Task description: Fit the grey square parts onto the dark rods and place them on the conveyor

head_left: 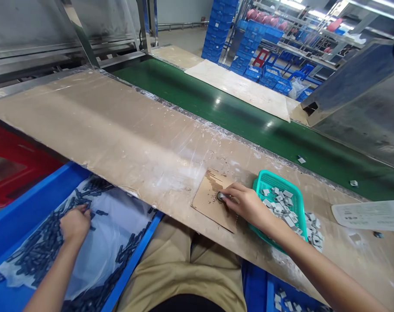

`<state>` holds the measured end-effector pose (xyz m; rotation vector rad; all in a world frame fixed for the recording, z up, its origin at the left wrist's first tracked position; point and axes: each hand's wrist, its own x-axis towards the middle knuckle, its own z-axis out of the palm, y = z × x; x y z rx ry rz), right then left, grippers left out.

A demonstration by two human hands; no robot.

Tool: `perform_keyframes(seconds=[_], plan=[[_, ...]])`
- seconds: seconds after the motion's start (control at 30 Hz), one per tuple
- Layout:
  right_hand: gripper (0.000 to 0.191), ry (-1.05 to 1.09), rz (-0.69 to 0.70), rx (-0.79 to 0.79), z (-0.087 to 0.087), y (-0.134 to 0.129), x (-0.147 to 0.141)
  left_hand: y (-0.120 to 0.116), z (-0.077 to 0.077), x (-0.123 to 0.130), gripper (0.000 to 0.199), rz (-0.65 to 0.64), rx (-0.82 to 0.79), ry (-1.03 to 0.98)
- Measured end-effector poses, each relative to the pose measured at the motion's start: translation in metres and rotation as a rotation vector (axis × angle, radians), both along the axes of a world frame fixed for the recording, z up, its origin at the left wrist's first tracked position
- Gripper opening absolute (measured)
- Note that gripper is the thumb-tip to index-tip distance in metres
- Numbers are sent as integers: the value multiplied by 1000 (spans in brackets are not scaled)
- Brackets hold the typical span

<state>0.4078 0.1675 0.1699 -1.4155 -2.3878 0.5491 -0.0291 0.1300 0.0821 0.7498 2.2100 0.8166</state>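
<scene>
My left hand (75, 223) is low inside a blue bin (8, 216), fingers curled among small dark elongated pieces (44, 247). What those fingers grip, if anything, I cannot make out. One loose dark piece (101, 212) lies just beside the fingertips on a whitish plastic sheet (109, 238). On the worktop, my right hand (244, 201) pinches a small round dark piece with a pale top (220, 196) against a square of cardboard (213, 212). Tiny bits are scattered around it. Right of that hand, a green basket (263, 175) holds many small grey-white square parts (283, 203).
More grey-white parts (314, 232) lie beside the basket. A translucent plastic tray (369, 215) stands at the right. Beyond the worktop runs a green conveyor belt (197, 99) carrying two small parts. A red stool (18, 160) is at the left; blue crates (219, 26) are stacked behind.
</scene>
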Motion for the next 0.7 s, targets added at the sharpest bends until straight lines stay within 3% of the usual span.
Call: perform_keyframes(seconds=[0.1,0.17,0.3,0.43,0.53,0.7], plan=[[19,60,-89,-65,7,-3,1,-7,3,4,13,112,18,-174],[19,179,-203,-153,14,-5,2,-15,7,18,4,170,93,-427],[27,572,-398,-463,25,-15,0,-36,30,76,13,250,234,-939],[24,780,-398,-619,36,-35,-12,-42,59,157,34,95,202,-1210],[19,833,-374,-633,48,-52,-23,-38,73,207,35,-27,186,-1388],[16,808,-386,-549,60,-67,-37,-35,82,241,30,-140,210,-1484]])
